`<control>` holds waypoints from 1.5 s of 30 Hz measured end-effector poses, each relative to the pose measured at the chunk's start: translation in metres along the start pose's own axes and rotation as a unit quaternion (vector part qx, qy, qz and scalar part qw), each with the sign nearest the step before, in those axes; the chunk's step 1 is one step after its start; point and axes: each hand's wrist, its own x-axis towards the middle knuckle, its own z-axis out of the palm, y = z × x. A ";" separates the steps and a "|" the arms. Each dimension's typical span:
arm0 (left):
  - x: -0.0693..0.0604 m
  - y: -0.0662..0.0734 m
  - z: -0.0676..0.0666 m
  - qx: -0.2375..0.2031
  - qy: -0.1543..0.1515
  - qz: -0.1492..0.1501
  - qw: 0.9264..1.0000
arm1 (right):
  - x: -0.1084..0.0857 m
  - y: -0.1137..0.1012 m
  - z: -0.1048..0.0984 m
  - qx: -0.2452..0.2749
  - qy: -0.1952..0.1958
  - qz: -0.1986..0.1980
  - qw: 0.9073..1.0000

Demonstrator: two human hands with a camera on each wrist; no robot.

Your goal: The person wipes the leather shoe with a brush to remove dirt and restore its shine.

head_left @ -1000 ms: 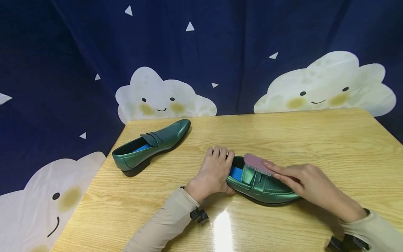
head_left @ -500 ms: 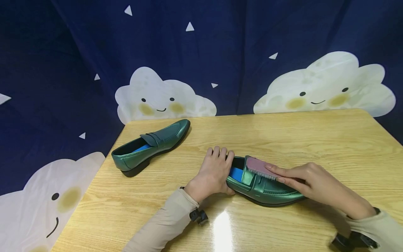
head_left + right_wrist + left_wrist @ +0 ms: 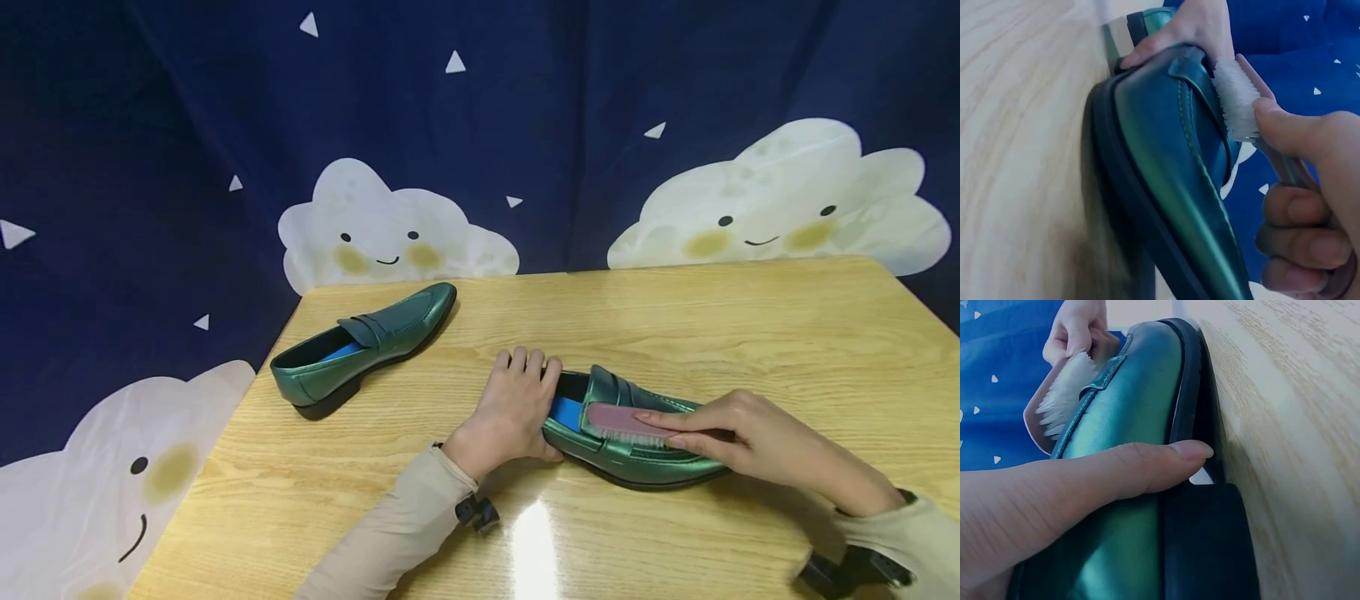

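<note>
A green loafer point(image 3: 645, 473) with a blue insole lies on the table, toe to the right. My left hand point(image 3: 506, 412) grips it round the heel; in the left wrist view the thumb point(image 3: 1141, 465) presses along its side, just ahead of the black heel block. In my right hand point(image 3: 757, 442) is a pink brush point(image 3: 622, 419) with white bristles, its handle held in curled fingers. The bristles point(image 3: 1235, 97) are at the loafer's upper, near the strap; whether they touch cannot be made out. The brush's handle end is mostly hidden by the fingers.
A second green loafer point(image 3: 367, 350) stands at the table's left, toe pointing to the back right. The wooden table point(image 3: 585, 325) ends at a dark blue curtain point(image 3: 525, 108) with cloud prints. Small black devices are strapped at both wrists.
The brush in my right hand has moved down across the loafer's upper, from the far side of the strap toward the near side. My left hand keeps its hold on the heel.
</note>
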 end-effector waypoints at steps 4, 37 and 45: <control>0.001 0.001 -0.001 0.000 -0.001 0.001 1.000 | -0.004 0.005 -0.008 0.008 -0.002 0.022 1.000; -0.007 -0.028 -0.016 -0.208 -0.043 0.069 0.975 | -0.010 -0.003 -0.029 0.044 -0.087 -0.005 0.995; 0.012 -0.050 -0.006 -0.429 -0.022 0.030 0.902 | -0.010 -0.010 -0.030 0.061 -0.106 0.003 0.993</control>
